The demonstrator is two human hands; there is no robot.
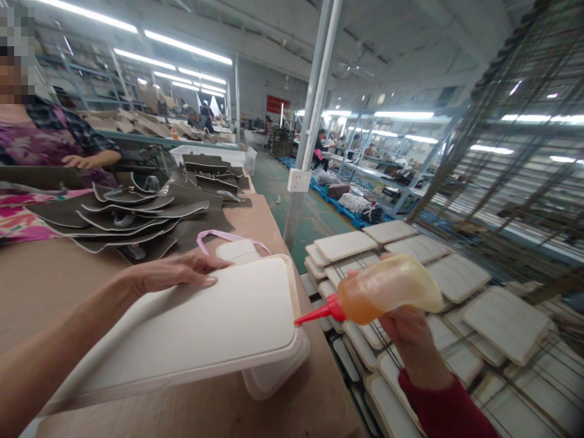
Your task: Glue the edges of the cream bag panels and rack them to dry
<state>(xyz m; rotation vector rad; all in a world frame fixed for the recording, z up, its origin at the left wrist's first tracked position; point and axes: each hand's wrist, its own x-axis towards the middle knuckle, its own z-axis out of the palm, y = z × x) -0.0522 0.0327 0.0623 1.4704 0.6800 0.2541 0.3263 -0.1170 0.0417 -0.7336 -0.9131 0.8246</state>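
No text in the scene can be read for certain. A red banner (pixel 274 104) on the far wall (pixel 255 82), seen just left of the metal post (pixel 314 91), bears pale marks that look like characters set in about two rows across its face. They are too small and too blurred for any word or number to be made out.

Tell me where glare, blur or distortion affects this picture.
Head view: the ceiling tubes burn out to white; head view: the wire rack looks slanted and smeared toward the right edge; head view: the bottle carries soft highlights, but its red nozzle reads clearly.
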